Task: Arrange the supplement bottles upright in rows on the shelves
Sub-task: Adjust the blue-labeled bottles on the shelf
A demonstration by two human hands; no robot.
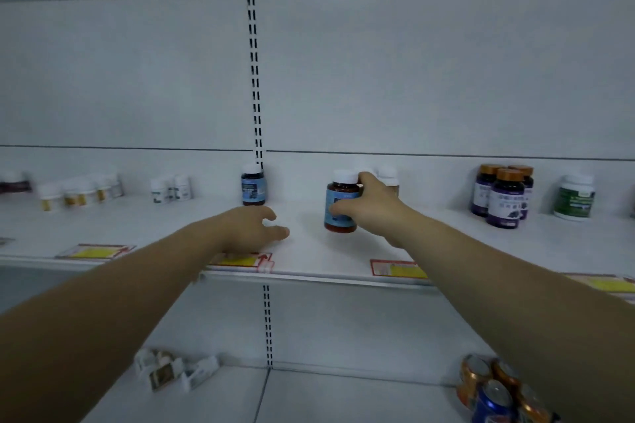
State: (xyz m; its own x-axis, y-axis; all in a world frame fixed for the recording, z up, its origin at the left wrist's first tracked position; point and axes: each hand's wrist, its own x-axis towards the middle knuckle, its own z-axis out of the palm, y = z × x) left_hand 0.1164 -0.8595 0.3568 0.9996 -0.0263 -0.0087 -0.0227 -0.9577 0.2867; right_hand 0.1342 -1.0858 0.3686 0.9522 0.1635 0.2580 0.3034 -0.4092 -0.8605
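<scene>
On the white metal shelf [309, 251], a little right of its slotted upright strip, my right hand [372, 206] is curled round an amber plastic supplement bottle with a blue label and white cap [340, 203]. My thumb is on the label and my fingers reach over by the cap. The bottle sits close to upright, though I cannot tell whether its base is down or just clear of the shelf. My left hand [254, 227] is loosely spread and holds nothing, low over the shelf in front of the matching blue-labelled bottle [253, 185], which stands upright against the back wall. What worries me is the pale white-capped bottle [388, 177] just behind my right knuckles, as pushing back carelessly could topple it. Letting go before the base sits flat could tip my own bottle. Setting it down here, well apart from its twin, would leave no proper row.
</scene>
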